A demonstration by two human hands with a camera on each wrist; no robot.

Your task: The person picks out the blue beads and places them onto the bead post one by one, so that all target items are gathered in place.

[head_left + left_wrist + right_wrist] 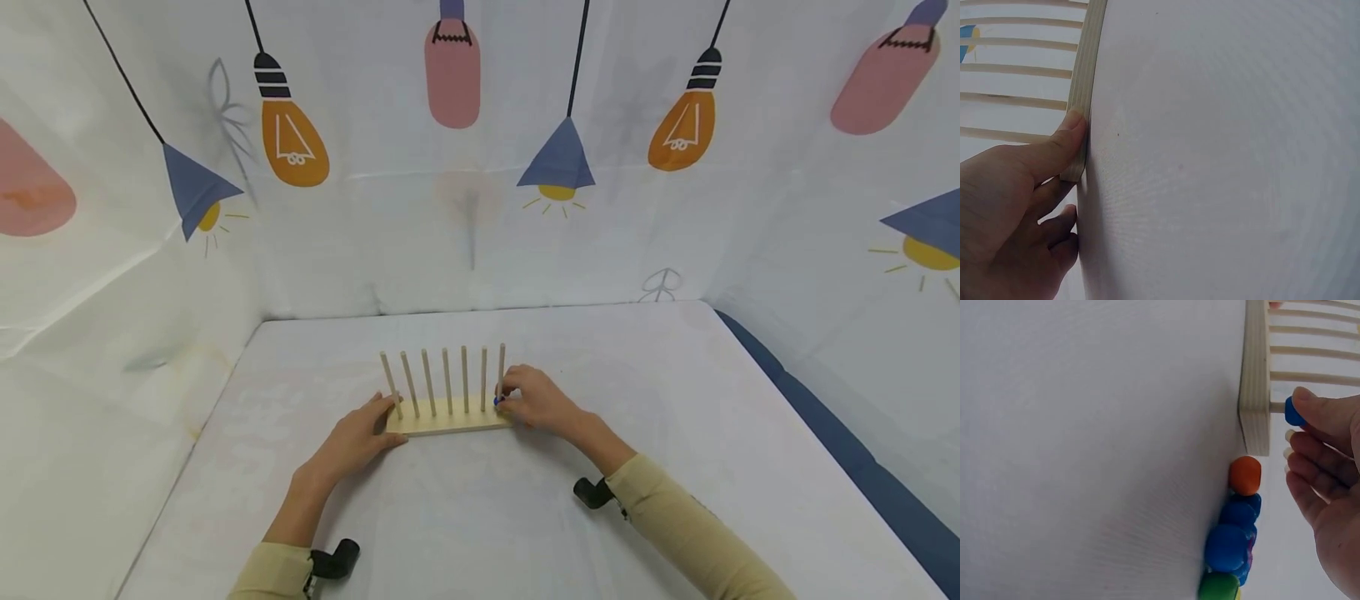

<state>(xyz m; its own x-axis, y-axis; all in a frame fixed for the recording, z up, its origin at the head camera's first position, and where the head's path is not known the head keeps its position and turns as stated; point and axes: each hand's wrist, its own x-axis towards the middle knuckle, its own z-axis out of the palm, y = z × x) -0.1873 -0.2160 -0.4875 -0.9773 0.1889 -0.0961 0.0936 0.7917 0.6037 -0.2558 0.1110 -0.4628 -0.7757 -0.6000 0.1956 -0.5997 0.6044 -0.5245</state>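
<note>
Seven pegs [465, 379]: upright in a row on a wooden base [450, 423], which rests on the counter [465, 517]; only the rightmost peg [1277, 407] shows a bead.
Bead on the peg: the step in hand looks to be seating the blue bead [1292, 412] on that peg; a short stretch of bare wood shows between bead and base.
Next move: seems to call for running the bead down until it meets the base, then letting go, with the base kept steady against any sideways pull.
Right hand [543, 402]: thumb and a finger pinch the blue bead, which sits at their tips; the other fingers [1322, 456] curl below it, holding nothing visible.
Left hand [360, 437]: grips the base's left end, thumb at the front, a finger at the back corner, well apart from the bead.
Loose beads: an orange bead [1245, 475] lies just beyond the base's right end, then blue beads [1227, 547] and a green bead [1219, 586] farther along.
</note>
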